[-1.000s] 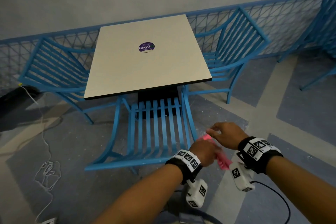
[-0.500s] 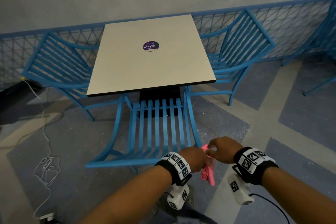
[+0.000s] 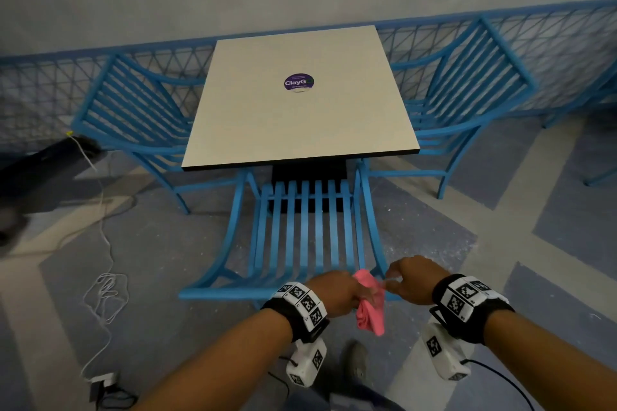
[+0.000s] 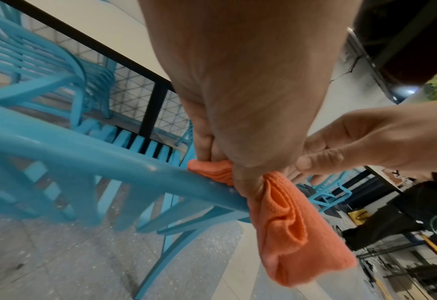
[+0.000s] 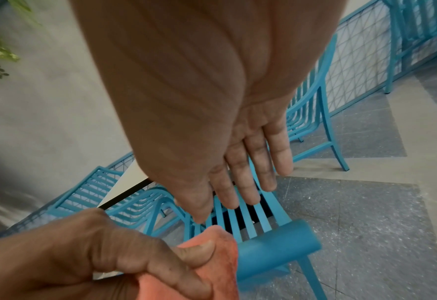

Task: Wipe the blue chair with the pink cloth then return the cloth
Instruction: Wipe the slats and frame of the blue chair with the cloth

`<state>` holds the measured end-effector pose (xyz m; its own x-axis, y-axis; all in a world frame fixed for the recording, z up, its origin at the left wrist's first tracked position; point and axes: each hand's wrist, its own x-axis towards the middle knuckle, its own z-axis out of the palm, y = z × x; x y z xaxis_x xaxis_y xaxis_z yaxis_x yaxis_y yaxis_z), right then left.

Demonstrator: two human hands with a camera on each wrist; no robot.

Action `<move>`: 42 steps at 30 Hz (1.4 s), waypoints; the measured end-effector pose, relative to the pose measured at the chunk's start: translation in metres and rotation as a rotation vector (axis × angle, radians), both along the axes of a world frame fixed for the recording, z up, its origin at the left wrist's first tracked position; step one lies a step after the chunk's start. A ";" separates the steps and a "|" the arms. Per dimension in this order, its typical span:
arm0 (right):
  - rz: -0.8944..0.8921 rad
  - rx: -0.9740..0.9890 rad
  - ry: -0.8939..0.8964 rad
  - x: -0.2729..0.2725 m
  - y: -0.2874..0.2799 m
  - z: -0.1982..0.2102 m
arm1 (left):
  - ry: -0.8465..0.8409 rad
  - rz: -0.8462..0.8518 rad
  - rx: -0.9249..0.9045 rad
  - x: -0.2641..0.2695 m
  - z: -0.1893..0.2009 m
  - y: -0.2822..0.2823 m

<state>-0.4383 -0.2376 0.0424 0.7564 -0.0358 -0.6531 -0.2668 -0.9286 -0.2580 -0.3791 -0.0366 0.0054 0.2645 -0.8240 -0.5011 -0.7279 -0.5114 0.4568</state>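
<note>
The blue chair (image 3: 303, 227) stands in front of me, tucked under the table with its back toward me. My left hand (image 3: 350, 294) grips the bunched pink cloth (image 3: 370, 310) and holds it against the right end of the chair's top rail (image 3: 233, 292). In the left wrist view the cloth (image 4: 302, 233) hangs down past the rail (image 4: 109, 158). My right hand (image 3: 394, 280) hovers just right of the cloth. Its fingers (image 5: 250, 172) are straight over the slats, with the thumb close above the cloth (image 5: 219, 263) and the rail end (image 5: 276, 247).
A square white table (image 3: 267, 130) stands beyond the chair. Two more blue chairs (image 3: 133, 117) (image 3: 467, 93) flank it. A blue mesh fence (image 3: 567, 53) runs along the wall. A white cable (image 3: 103, 294) and a plug adapter (image 3: 100, 384) lie on the floor at left.
Both hands with the cloth have come down and left from the air beside the chair to the right end of its top rail. The cloth now touches the rail.
</note>
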 end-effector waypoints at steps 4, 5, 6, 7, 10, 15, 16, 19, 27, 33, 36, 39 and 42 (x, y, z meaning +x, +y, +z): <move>0.064 0.009 0.004 0.016 0.020 -0.007 | -0.013 0.062 -0.021 0.010 -0.002 0.032; 0.077 0.009 0.001 0.020 0.026 -0.007 | -0.016 0.072 -0.025 0.011 -0.001 0.038; 0.093 0.010 -0.003 0.024 0.033 -0.006 | -0.016 0.094 -0.035 0.013 -0.002 0.047; 0.107 0.008 -0.002 0.028 0.040 -0.005 | -0.009 0.118 -0.034 0.013 -0.002 0.054; 0.141 0.001 0.006 0.037 0.057 -0.005 | -0.004 0.176 -0.041 0.014 -0.005 0.076; 0.195 -0.011 0.002 0.049 0.074 -0.004 | -0.025 0.303 -0.001 0.029 0.006 0.114; 0.199 -0.010 -0.004 0.051 0.075 -0.002 | -0.019 0.345 0.020 0.034 0.012 0.122; 0.193 -0.023 -0.010 0.057 0.079 0.000 | -0.084 0.499 0.046 0.052 0.028 0.145; 0.218 -0.012 -0.029 0.065 0.094 0.000 | -0.252 0.784 0.194 0.032 0.004 0.157; 0.194 -0.002 -0.078 0.066 0.103 -0.003 | -0.227 0.818 0.028 -0.013 -0.009 0.094; 0.193 -0.023 -0.193 0.068 0.109 -0.001 | -0.178 0.682 -0.016 -0.020 -0.002 0.072; 0.198 0.006 -0.367 0.072 0.114 0.005 | 0.068 0.732 -0.183 -0.013 0.014 0.079; 0.134 0.096 -0.481 0.079 0.120 0.011 | 0.175 0.843 -0.244 0.006 0.030 0.114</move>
